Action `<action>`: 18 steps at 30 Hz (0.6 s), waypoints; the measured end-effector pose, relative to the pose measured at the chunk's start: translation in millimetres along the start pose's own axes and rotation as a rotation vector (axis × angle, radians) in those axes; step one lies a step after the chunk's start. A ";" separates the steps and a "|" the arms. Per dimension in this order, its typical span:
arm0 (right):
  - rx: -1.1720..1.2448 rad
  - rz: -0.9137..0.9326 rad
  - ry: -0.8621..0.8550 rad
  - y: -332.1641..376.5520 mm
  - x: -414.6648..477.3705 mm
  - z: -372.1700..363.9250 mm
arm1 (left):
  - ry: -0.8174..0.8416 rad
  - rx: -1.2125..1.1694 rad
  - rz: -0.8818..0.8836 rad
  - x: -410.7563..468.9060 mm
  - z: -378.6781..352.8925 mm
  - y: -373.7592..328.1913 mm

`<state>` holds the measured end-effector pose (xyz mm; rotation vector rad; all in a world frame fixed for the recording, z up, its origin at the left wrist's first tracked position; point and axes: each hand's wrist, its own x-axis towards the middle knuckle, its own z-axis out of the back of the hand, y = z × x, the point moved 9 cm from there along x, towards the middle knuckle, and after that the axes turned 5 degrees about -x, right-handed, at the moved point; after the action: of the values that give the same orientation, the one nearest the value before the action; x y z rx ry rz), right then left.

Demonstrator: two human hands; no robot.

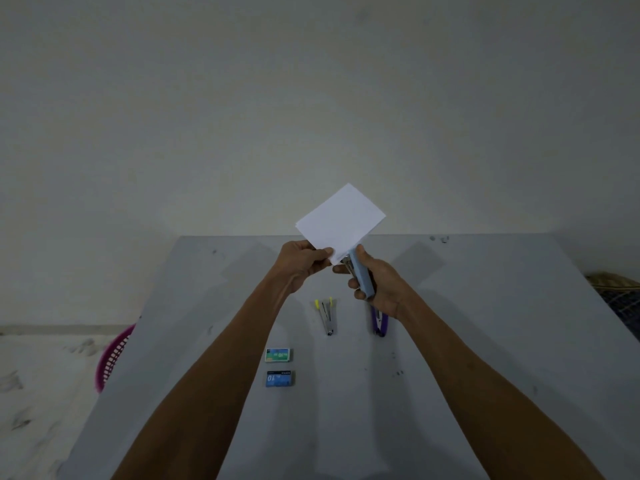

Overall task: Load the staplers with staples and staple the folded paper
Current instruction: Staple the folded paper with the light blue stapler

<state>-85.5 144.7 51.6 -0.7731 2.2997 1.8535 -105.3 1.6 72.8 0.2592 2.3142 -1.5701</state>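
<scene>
Both hands are raised above the table (180,341), close together but not touching. The left hand (304,263) pinches the paper (341,223) at its lower corner, between thumb and fingers. The paper is white and folded, and it stands up like a diamond in front of the wall (311,98). No writing is visible on it.

The right hand (375,282) is at 3 o'clock from the left one. Its fingers are curled around the blue stapler (362,275), with the thumb on top. The metal nose of this stapler meets the same lower corner of the paper. I cannot tell if the stapler is pressed closed.

On the table, at 6 o'clock from the hands, lies the yellow stapler (327,315). The purple stapler (379,322) lies at 3 o'clock from it, partly hidden under the right wrist.

At 7 o'clock from the yellow stapler are two small staple boxes, one behind the other. The green box (278,355) and the blue box (280,378) each show the number "10"; the smaller print cannot be read.

A pink basket (114,355) stands beside the table edge at 9 o'clock.
</scene>
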 end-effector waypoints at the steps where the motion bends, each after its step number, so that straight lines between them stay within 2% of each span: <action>1: 0.008 -0.003 0.009 -1.3 0.7 -1.0 | 0.001 -0.002 -0.002 0.3 0.1 -0.1; 7: -0.025 -0.020 -0.022 -2.7 0.7 -1.7 | 0.050 0.028 0.009 -2.9 -5.3 0.2; 14: 0.027 -0.010 -0.003 -1.1 -0.9 -3.5 | 0.030 0.042 -0.011 -3.5 -2.0 -1.8; 18: -0.011 -0.012 -0.054 1.0 1.2 -1.8 | 0.079 0.073 0.012 -8.3 -7.7 1.8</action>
<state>-86.6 142.8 52.5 -0.7279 2.2495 1.8600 -98.4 9.7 76.9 0.3586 2.3118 -1.6692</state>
